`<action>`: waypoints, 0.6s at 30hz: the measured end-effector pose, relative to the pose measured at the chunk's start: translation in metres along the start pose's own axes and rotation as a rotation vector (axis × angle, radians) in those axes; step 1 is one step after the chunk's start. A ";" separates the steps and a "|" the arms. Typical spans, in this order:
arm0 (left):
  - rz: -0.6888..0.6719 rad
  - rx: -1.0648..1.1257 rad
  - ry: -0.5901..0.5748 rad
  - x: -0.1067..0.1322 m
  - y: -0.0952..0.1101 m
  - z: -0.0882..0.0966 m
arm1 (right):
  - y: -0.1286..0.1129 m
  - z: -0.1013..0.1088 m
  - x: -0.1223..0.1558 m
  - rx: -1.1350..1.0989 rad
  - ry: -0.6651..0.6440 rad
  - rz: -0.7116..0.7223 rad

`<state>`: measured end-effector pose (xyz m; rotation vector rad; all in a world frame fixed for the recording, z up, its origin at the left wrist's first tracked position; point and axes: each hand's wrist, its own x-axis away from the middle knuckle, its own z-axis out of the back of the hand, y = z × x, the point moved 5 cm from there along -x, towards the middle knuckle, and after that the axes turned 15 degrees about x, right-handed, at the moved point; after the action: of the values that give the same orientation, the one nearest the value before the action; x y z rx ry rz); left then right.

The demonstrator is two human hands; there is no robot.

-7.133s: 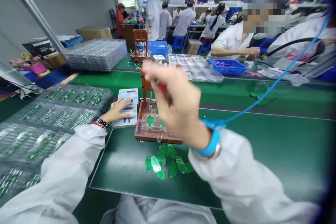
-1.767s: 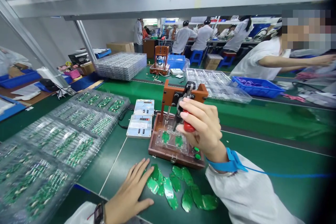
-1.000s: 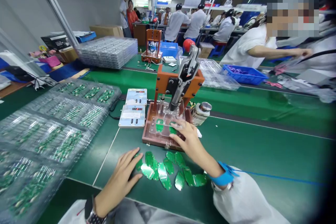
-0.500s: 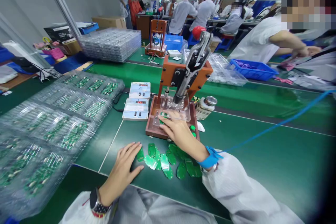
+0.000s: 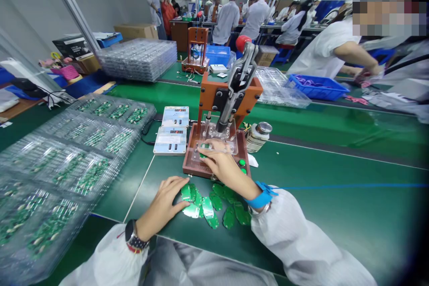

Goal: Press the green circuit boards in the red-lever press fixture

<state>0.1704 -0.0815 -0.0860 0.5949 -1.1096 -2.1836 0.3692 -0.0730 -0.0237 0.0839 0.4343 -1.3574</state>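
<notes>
Although I can see lit red digits on the rear display box (image 5: 175, 116) and the front display box (image 5: 170, 141), they are too blurred on my feed to read. Printing also shows on the bottle (image 5: 257, 139) right of the press (image 5: 250, 91) and on the black carton (image 5: 74, 48) at far left, but I can't make out a word or brand on either. On the counter (image 5: 318, 196), I have the left hand (image 5: 165, 202) open and palm down, fingertips at the left edge of the loose green boards (image 5: 208, 208). The right hand (image 5: 221, 161) reaches over the press's base, its fingers at a green board (image 5: 205, 146) under the raised lever; whether they grip it, I cannot tell. The loose boards lie between both hands, in front of the press.
</notes>
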 end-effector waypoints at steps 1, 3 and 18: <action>-0.001 -0.002 -0.014 -0.003 0.000 -0.002 | 0.000 0.000 0.000 -0.003 0.014 -0.002; -0.003 -0.003 -0.039 -0.006 0.000 -0.004 | -0.005 0.003 0.002 -0.003 0.042 -0.004; -0.027 0.077 0.006 0.003 -0.005 0.010 | 0.192 0.144 0.081 0.080 0.102 -0.188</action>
<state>0.1603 -0.0757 -0.0849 0.6528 -1.1940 -2.1683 0.6015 -0.1494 0.0441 0.1826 0.4829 -1.5604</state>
